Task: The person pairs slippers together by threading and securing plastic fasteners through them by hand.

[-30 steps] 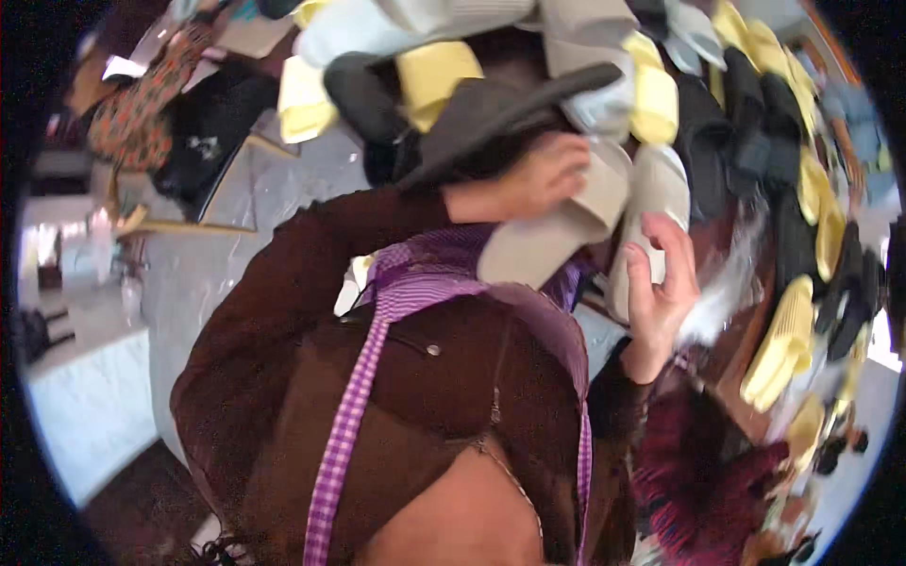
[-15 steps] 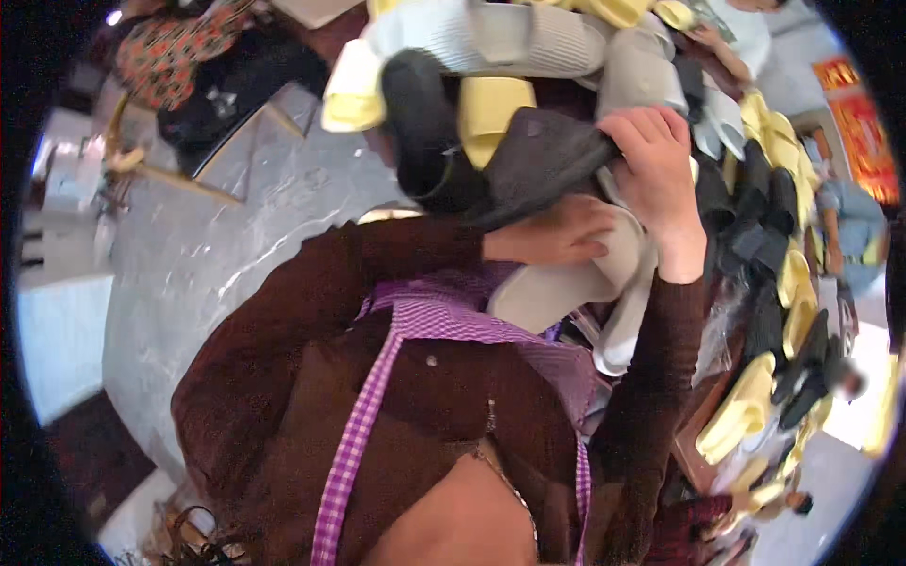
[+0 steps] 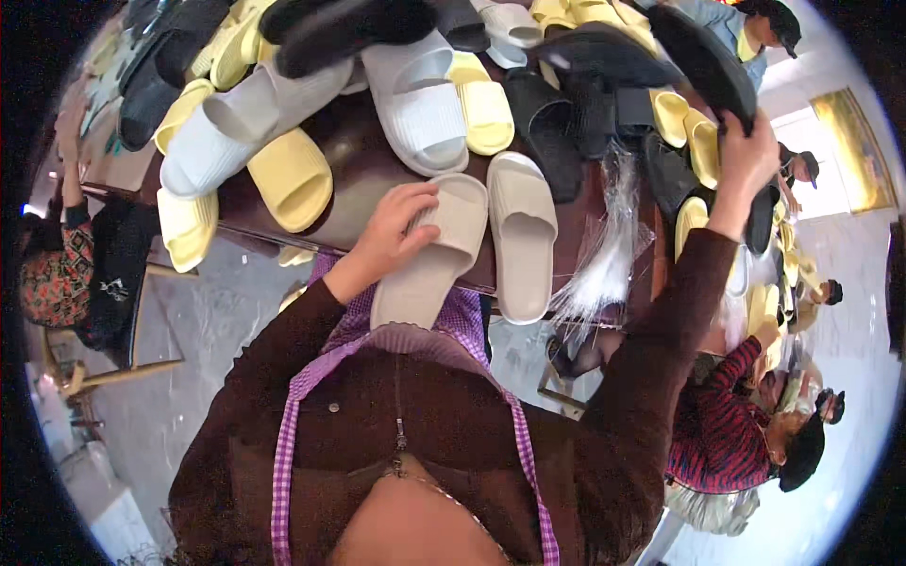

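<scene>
My left hand (image 3: 396, 231) grips a beige slide slipper (image 3: 412, 292) at the table's near edge, its fingers over the strap. Beside it, to the right, lies a second beige slipper (image 3: 524, 247), untouched. Out to the right, my right arm is stretched and my right hand (image 3: 748, 162) holds a black slipper (image 3: 708, 66) by one end, raised above other slippers. Grey slippers (image 3: 436, 113) and a yellow slipper (image 3: 293, 179) lie just beyond my left hand.
The dark red table (image 3: 363, 179) is heaped with grey, yellow and black slippers. Crumpled clear plastic (image 3: 604, 245) hangs over its front edge. Co-workers are on the right, one in a red and black striped top (image 3: 722, 415). A chair (image 3: 132, 321) stands at left.
My right hand has carried a dark slipper from in front of me out to the far right. My left hand stays at the beige slipper. The view has shifted, showing more of the table.
</scene>
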The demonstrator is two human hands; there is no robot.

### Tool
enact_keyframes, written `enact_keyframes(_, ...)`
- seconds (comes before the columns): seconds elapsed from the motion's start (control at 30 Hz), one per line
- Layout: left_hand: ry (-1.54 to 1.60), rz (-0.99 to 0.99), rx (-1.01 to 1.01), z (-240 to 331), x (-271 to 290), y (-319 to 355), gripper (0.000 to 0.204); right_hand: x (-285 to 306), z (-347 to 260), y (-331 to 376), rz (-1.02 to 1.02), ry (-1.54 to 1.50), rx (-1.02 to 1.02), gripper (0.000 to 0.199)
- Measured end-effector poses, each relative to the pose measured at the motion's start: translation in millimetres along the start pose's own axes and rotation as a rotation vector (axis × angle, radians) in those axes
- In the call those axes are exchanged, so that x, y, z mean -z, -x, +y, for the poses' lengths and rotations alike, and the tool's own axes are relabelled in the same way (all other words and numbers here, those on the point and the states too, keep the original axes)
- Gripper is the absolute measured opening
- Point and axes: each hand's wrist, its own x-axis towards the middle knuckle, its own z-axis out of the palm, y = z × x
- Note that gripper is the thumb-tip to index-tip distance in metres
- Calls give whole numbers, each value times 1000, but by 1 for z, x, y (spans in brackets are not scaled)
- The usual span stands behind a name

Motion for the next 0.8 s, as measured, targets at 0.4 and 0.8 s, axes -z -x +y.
enact_keyframes(0.4, -99, -111, -20, -2, 5, -4, 63, -101, 85, 45, -280, 300, -96, 58)
enact_keyframes(0.8, -104, -79, 40, -7, 3, -4, 74, -96, 134, -39, 112, 199, -291, 43)
